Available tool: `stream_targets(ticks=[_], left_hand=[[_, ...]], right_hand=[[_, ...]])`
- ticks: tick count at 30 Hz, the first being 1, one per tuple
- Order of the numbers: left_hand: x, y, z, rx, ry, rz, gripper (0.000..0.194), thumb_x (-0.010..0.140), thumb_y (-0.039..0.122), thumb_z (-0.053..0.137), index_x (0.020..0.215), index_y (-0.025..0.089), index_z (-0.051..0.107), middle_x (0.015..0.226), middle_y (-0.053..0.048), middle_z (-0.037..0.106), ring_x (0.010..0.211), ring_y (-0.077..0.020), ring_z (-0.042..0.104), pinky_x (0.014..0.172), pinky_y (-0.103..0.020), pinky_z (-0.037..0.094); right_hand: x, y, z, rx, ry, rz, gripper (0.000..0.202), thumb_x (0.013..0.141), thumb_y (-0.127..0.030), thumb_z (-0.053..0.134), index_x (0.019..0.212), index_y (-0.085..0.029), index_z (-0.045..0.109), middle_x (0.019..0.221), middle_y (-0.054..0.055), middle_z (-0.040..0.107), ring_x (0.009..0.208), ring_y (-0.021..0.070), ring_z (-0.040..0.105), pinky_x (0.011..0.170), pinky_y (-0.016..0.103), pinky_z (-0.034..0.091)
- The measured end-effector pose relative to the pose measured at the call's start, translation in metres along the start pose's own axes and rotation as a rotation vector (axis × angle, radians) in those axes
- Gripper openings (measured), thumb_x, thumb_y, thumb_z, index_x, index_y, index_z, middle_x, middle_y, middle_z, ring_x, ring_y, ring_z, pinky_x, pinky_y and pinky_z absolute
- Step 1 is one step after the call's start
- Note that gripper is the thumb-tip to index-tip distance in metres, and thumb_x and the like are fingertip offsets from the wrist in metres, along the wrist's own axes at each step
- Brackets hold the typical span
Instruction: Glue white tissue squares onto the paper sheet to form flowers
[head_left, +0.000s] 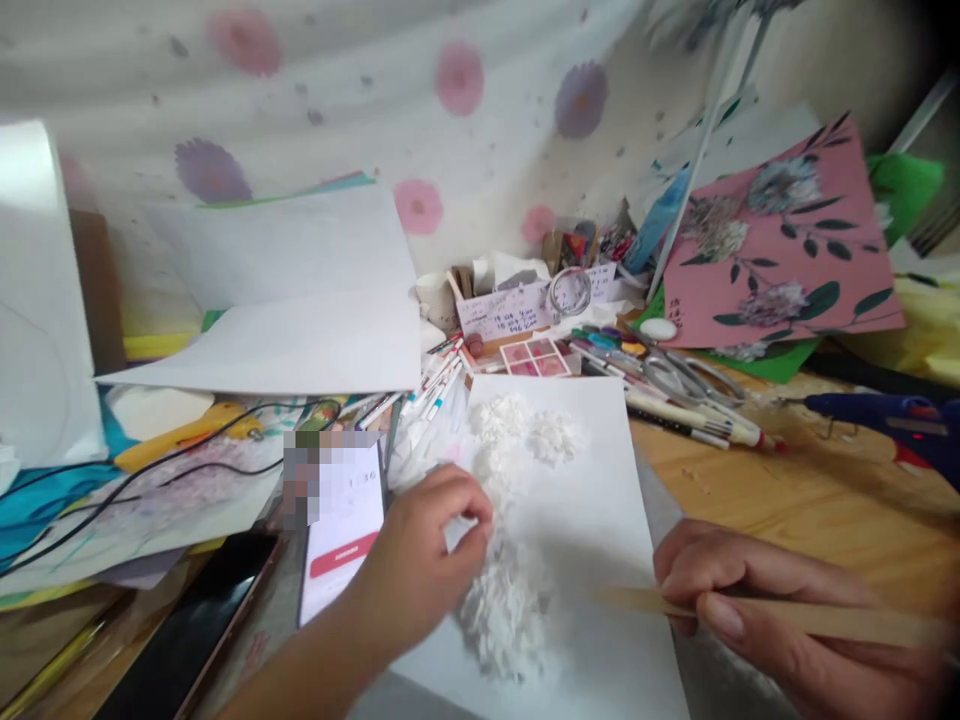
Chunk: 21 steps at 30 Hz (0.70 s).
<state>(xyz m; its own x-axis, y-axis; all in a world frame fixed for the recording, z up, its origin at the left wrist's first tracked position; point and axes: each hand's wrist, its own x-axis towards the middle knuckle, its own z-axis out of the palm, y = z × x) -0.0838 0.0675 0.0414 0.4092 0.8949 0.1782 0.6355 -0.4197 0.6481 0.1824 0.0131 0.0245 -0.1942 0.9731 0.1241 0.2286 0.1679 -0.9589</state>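
Note:
A white sheet of paper (600, 480) lies in front of me, bearing several clumps of shredded white bits. The largest clump (510, 615) is nearest to me; a smaller white clump (553, 437) sits farther back. My left hand (431, 555) is over the sheet's left edge, thumb and fingers pinched together beside the clumps; whatever is between the fingertips is too small to make out. On the right, my right hand (772, 610) grips a flat wooden stick (832, 620) between thumb and fingers. Its blurred tip points left over the paper.
A lit phone (341, 540) and a dark phone (195, 625) lie at left, with a cable (150, 485) behind. Scissors (682, 375), pens (697, 415) and a blue glue gun (892, 420) are at right. A pink flower-decorated sheet (847, 230) leans at the back.

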Motion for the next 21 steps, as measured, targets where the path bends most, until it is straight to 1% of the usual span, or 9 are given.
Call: stream_targets(ticks=[2,3,5,7,9,12,15,21], left_hand=[[-0.002,0.003,0.004,0.013,-0.042,0.112,0.014,0.082,0.007,0.049,0.077,0.018,0.055,0.082,0.000,0.056,0.077,-0.0125,0.054,0.070,-0.025,0.043],[-0.003,0.005,0.006,0.039,-0.065,0.175,0.014,0.084,0.007,0.048,0.080,0.018,0.056,0.084,0.000,0.057,0.079,-0.0132,0.054,0.071,-0.026,0.043],[-0.005,0.008,0.010,0.112,-0.109,0.296,0.016,0.086,0.007,0.048,0.083,0.018,0.059,0.087,-0.002,0.058,0.083,-0.0149,0.052,0.073,-0.028,0.042],[-0.006,0.010,0.013,0.167,-0.146,0.371,0.019,0.084,0.004,0.048,0.083,0.017,0.061,0.089,-0.003,0.058,0.084,-0.0161,0.051,0.073,-0.030,0.041],[-0.006,0.012,0.014,0.187,-0.179,0.401,0.022,0.083,0.001,0.047,0.082,0.017,0.062,0.090,-0.004,0.059,0.084,-0.0163,0.050,0.072,-0.030,0.041],[-0.006,0.013,0.015,0.208,-0.205,0.403,0.022,0.083,0.001,0.047,0.082,0.017,0.063,0.089,-0.004,0.059,0.083,-0.0166,0.050,0.071,-0.030,0.041],[-0.006,0.012,0.016,0.246,-0.201,0.407,0.022,0.084,0.003,0.046,0.080,0.017,0.062,0.090,-0.004,0.059,0.083,-0.0179,0.050,0.070,-0.032,0.041],[-0.007,0.012,0.016,0.321,-0.196,0.427,0.020,0.086,0.007,0.047,0.078,0.017,0.062,0.090,-0.004,0.060,0.084,-0.0198,0.050,0.072,-0.035,0.040]], right_hand=[[0.002,0.001,0.000,-0.007,0.023,0.082,0.023,0.085,-0.046,0.056,0.080,-0.026,0.065,0.068,0.001,0.063,0.062,0.0154,0.059,0.052,0.022,0.047],[0.003,0.000,-0.001,-0.005,0.015,0.116,0.019,0.085,-0.045,0.058,0.083,-0.027,0.065,0.069,0.000,0.064,0.062,0.0143,0.059,0.052,0.020,0.046],[0.004,-0.004,-0.001,0.004,0.034,0.130,0.015,0.083,-0.043,0.062,0.084,-0.028,0.064,0.068,-0.001,0.065,0.059,0.0125,0.059,0.049,0.017,0.045],[0.005,-0.009,0.000,0.007,0.067,0.127,0.015,0.081,-0.042,0.064,0.082,-0.027,0.065,0.066,-0.001,0.066,0.058,0.0124,0.059,0.046,0.016,0.044],[0.006,-0.013,0.002,-0.006,0.070,0.138,0.015,0.079,-0.042,0.065,0.081,-0.027,0.067,0.067,0.000,0.068,0.057,0.0130,0.060,0.044,0.017,0.044],[0.008,-0.014,0.008,-0.036,0.031,0.114,0.014,0.078,-0.039,0.066,0.079,-0.025,0.070,0.069,0.001,0.070,0.058,0.0134,0.062,0.046,0.018,0.046],[0.011,-0.011,0.014,-0.009,-0.005,0.084,0.014,0.078,-0.036,0.066,0.076,-0.023,0.070,0.066,0.001,0.069,0.058,0.0122,0.061,0.049,0.018,0.047],[0.018,-0.005,0.024,0.073,-0.077,0.118,0.015,0.079,-0.033,0.065,0.072,-0.020,0.068,0.061,0.000,0.066,0.056,0.0106,0.057,0.049,0.018,0.044]])
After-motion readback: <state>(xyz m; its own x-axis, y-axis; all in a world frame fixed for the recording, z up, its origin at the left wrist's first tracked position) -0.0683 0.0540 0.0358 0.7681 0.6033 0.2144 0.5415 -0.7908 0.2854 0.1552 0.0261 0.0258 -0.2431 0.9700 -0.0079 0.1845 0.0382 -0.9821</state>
